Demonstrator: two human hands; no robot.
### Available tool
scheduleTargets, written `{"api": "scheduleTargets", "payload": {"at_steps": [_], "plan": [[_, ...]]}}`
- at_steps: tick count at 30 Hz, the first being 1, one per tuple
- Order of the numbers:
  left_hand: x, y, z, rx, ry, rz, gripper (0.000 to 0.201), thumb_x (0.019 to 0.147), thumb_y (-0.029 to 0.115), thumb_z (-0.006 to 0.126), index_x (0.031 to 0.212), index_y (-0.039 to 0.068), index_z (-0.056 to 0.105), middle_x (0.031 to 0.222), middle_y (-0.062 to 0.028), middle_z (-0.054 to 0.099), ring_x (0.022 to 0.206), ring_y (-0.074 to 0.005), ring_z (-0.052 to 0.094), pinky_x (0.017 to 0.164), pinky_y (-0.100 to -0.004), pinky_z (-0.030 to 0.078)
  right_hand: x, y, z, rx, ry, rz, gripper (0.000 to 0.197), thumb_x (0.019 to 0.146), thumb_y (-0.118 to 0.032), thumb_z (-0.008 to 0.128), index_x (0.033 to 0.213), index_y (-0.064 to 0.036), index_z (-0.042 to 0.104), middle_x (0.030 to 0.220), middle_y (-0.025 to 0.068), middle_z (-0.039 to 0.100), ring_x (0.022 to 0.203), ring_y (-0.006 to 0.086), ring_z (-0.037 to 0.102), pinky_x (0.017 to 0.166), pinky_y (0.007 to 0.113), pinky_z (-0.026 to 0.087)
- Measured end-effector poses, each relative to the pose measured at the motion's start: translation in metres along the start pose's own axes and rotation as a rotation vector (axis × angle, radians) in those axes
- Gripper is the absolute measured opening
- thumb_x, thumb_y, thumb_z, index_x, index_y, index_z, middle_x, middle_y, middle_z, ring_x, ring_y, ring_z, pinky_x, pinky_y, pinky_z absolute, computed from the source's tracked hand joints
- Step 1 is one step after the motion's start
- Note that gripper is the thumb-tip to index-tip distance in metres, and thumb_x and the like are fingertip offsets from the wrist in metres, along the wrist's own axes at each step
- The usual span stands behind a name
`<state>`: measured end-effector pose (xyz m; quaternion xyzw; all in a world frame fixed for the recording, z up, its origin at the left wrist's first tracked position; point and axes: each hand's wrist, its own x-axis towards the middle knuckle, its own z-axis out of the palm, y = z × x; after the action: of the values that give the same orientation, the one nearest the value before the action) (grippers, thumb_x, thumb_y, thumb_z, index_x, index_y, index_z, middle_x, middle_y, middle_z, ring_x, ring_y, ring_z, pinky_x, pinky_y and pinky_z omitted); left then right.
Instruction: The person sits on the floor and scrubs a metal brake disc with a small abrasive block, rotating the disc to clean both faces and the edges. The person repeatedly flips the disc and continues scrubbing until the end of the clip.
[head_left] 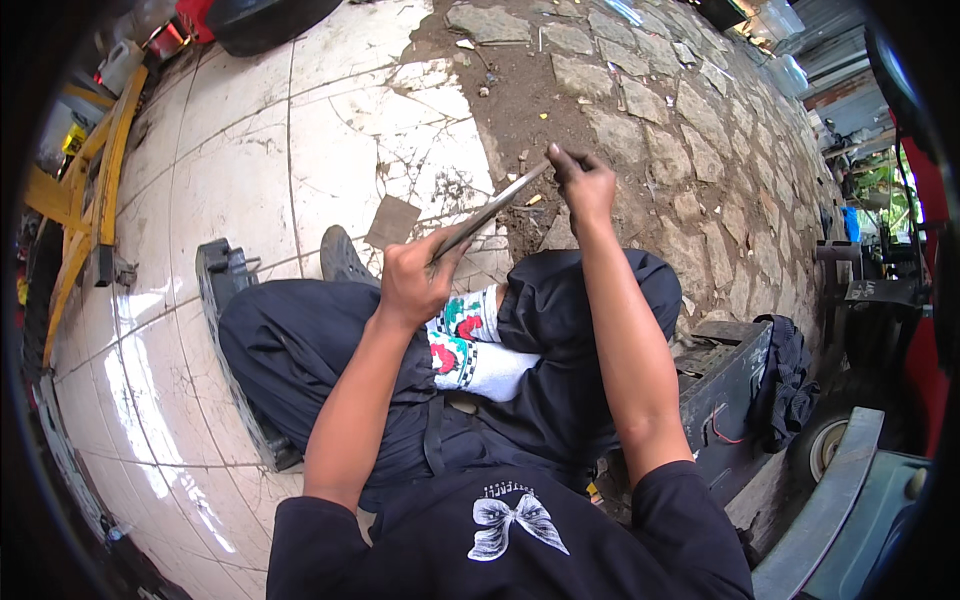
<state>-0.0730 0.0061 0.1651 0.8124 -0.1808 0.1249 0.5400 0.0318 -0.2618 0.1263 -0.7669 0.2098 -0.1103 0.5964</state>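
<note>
A slim, shiny metal rod (503, 201) slants up and to the right in front of my bent legs. Its lower, darker end sits in my left hand (412, 282), whose fingers wrap round it. At the upper tip, the dirt-darkened fingers of my right hand (583, 186) are pressed together against the rod. What the rod belongs to cannot be made out. Below it show my patterned white socks (470, 345) and dark trousers (320, 325). A flat brown square piece (393, 221) lies on the tiles just beyond my left hand.
A dark perforated shoe (346, 260) and a long black part (228, 275) lie by my left leg. A yellow frame (105, 190) stands at left. On my right is a grey toolbox (725, 405) with a dark cloth (785, 385). White tiles meet stone paving (690, 150).
</note>
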Motion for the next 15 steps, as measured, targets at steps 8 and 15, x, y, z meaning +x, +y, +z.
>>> {"api": "scheduleTargets", "payload": {"at_steps": [8,15], "plan": [[0.01,-0.006,-0.02,0.013,0.019,-0.203,0.023,0.096,0.011,0.072,0.114,-0.003,0.077,0.088,-0.0202,0.078,0.078,-0.0267,0.079,0.071,-0.0358,0.058,-0.03,0.015,0.02,0.39,0.029,0.063,0.035,0.095,-0.028,0.084,0.107,0.0036,0.076,0.088,0.0062,0.075,0.067,0.0113,0.065,0.058,0.026,0.046],[0.019,-0.013,-0.03,0.017,-0.029,-0.26,0.033,0.087,0.014,0.069,0.117,0.001,0.067,0.097,-0.0201,0.076,0.089,-0.0336,0.076,0.082,-0.0389,0.057,-0.034,-0.008,0.028,0.371,-0.158,0.04,0.032,0.099,-0.028,0.079,0.109,0.0012,0.074,0.091,0.0041,0.073,0.068,0.0109,0.062,0.059,0.026,0.047]]}}
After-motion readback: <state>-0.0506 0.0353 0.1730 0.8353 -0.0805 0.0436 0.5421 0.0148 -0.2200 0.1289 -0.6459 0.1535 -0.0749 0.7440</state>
